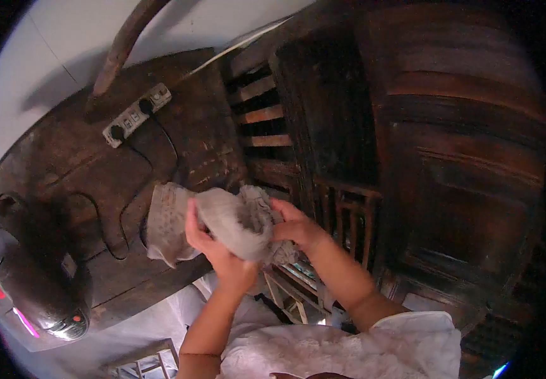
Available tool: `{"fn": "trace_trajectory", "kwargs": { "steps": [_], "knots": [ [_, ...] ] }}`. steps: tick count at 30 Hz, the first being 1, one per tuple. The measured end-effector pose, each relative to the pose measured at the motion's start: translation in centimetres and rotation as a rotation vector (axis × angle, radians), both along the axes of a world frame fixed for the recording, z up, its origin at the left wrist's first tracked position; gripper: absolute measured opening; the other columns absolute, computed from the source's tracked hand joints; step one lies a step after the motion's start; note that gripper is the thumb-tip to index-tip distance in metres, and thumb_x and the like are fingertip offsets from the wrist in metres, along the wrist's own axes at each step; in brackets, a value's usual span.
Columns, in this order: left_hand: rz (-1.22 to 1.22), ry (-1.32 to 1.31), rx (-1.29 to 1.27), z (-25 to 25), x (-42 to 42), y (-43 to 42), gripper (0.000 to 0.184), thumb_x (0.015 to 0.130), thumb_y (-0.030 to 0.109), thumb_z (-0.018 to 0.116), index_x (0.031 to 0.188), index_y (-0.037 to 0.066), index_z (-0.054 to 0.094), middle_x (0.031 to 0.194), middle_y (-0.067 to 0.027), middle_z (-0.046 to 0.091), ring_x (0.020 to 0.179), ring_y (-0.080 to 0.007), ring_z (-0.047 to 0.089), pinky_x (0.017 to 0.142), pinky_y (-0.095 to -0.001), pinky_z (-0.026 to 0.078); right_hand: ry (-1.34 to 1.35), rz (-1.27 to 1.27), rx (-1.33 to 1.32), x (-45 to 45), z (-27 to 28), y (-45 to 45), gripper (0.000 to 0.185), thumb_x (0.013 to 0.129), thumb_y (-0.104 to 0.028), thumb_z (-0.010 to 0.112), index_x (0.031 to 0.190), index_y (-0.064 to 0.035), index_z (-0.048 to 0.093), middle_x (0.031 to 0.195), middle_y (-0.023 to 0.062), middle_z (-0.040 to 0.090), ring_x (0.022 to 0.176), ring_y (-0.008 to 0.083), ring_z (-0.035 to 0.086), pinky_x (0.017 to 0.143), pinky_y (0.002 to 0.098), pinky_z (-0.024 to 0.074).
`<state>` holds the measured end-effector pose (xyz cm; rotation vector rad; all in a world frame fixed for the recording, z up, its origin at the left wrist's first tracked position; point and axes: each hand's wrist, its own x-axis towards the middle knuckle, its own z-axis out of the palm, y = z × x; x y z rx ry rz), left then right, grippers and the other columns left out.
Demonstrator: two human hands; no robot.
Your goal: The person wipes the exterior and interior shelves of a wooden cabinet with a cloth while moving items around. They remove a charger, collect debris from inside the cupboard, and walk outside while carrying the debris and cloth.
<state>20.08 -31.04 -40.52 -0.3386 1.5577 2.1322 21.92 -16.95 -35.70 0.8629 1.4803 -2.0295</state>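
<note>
A bunched greyish-beige cloth (235, 218) is held between my two hands, above the near right edge of the wooden table. My left hand (222, 252) grips it from below and the left, with the thumb side up along the cloth. On the other side, my right hand (298, 230) has its fingers closed on a crumpled fold. To the left, a flatter piece of similar fabric with a dotted pattern (171, 221) shows behind my left fingers. I cannot tell whether it joins the held cloth.
On the dark wooden table (58, 164) lie a power strip (137, 115) with plugs and black cords. A dark rounded appliance (30, 265) stands at the left. A curved wooden piece (124, 47) rises at the back. Dark wooden furniture (462, 183) fills the right side.
</note>
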Motion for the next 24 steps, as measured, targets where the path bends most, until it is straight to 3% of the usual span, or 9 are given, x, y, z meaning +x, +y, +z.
{"fn": "trace_trajectory", "kwargs": {
  "steps": [2, 3, 4, 6, 10, 14, 19, 23, 24],
  "knots": [
    [0.019, -0.141, 0.007, 0.1, -1.0, -0.5, 0.047, 0.076, 0.017, 0.06, 0.117, 0.001, 0.043, 0.113, -0.0106, 0.048, 0.103, -0.021, 0.048, 0.088, -0.0343, 0.038, 0.021, 0.011, -0.042, -0.7, 0.4, 0.4, 0.064, 0.074, -0.029, 0.062, 0.127, -0.0017, 0.037, 0.117, 0.0081, 0.05, 0.101, 0.016, 0.051, 0.088, 0.0297, 0.0401],
    [0.113, -0.424, 0.483, 0.4, -1.7, -1.3, 0.047, 0.077, 0.019, 0.061, 0.118, 0.004, 0.042, 0.113, -0.0096, 0.05, 0.1, -0.02, 0.051, 0.086, -0.0351, 0.042, 0.061, 0.037, -0.094, -0.9, -0.6, 1.1, 0.055, 0.077, -0.028, 0.059, 0.122, -0.0022, 0.042, 0.112, 0.0072, 0.053, 0.096, 0.0153, 0.053, 0.082, 0.0286, 0.0429],
    [0.133, -0.548, 0.565, 0.4, -2.5, -1.8, 0.046, 0.078, 0.018, 0.06, 0.118, 0.006, 0.042, 0.112, -0.0085, 0.052, 0.098, -0.0197, 0.054, 0.084, -0.0347, 0.044, 0.101, 0.069, -0.145, -1.8, -1.6, 2.0, 0.046, 0.079, -0.027, 0.057, 0.117, -0.0026, 0.047, 0.107, 0.0063, 0.055, 0.091, 0.0145, 0.055, 0.076, 0.0274, 0.0457],
    [0.14, -0.467, 0.576, 0.1, -2.0, -2.2, 0.042, 0.081, 0.02, 0.055, 0.118, 0.006, 0.042, 0.114, -0.0082, 0.051, 0.102, -0.0213, 0.051, 0.085, -0.0365, 0.044, 0.178, 0.078, 0.396, -6.3, -1.0, 3.9, 0.026, 0.083, -0.03, 0.053, 0.095, -0.0065, 0.055, 0.081, 0.0013, 0.06, 0.064, 0.0103, 0.055, 0.05, 0.0244, 0.0442],
    [0.215, -0.804, 1.096, 0.4, -2.7, -4.7, 0.04, 0.085, 0.04, 0.042, 0.109, 0.009, 0.051, 0.106, -0.0092, 0.054, 0.096, -0.0254, 0.05, 0.087, -0.0378, 0.04, 0.142, -0.905, 0.987, -10.6, -8.6, 14.5, 0.027, 0.077, -0.018, 0.062, 0.097, -0.0043, 0.051, 0.082, 0.0065, 0.054, 0.07, 0.0168, 0.051, 0.058, 0.0298, 0.045],
    [0.191, -0.61, 0.712, 0.3, -1.9, -8.2, 0.038, 0.082, 0.038, 0.044, 0.107, 0.011, 0.052, 0.105, -0.007, 0.055, 0.098, -0.0246, 0.05, 0.09, -0.0388, 0.036, 0.018, -0.843, 1.764, -14.7, -10.7, 21.7, 0.052, 0.072, -0.027, 0.069, 0.114, -0.0036, 0.047, 0.1, 0.0135, 0.057, 0.099, 0.0298, 0.051, 0.083, 0.0386, 0.042],
    [0.213, -0.615, 0.556, -0.8, -1.6, -11.6, 0.036, 0.077, 0.038, 0.048, 0.104, 0.015, 0.054, 0.106, -0.0051, 0.055, 0.099, -0.0247, 0.05, 0.089, -0.0428, 0.035, -0.161, -0.127, 1.853, -15.6, -11.4, 30.0, 0.048, 0.075, -0.033, 0.063, 0.11, -0.0032, 0.051, 0.105, 0.0152, 0.057, 0.092, 0.0283, 0.056, 0.079, 0.0374, 0.044],
    [0.167, -0.605, 0.429, -1.7, -1.6, -13.6, 0.035, 0.074, 0.039, 0.051, 0.101, 0.018, 0.056, 0.106, -0.0037, 0.055, 0.1, -0.0248, 0.05, 0.088, -0.046, 0.035, -0.091, -0.729, 1.771, -9.5, -12.9, 33.9, 0.038, 0.082, -0.031, 0.052, 0.108, -0.0044, 0.054, 0.107, 0.0165, 0.056, 0.092, 0.0282, 0.057, 0.078, 0.0372, 0.0448],
    [0.153, -0.598, 0.385, -1.9, -1.4, -13.8, 0.035, 0.073, 0.039, 0.052, 0.101, 0.019, 0.056, 0.106, -0.0033, 0.055, 0.1, -0.0248, 0.05, 0.088, -0.0468, 0.034, -0.445, -0.497, 1.878, -7.9, -8.5, 29.0, 0.034, 0.084, -0.029, 0.048, 0.108, -0.0049, 0.054, 0.108, 0.0162, 0.056, 0.094, 0.0283, 0.057, 0.079, 0.0374, 0.045]
  ]
}}
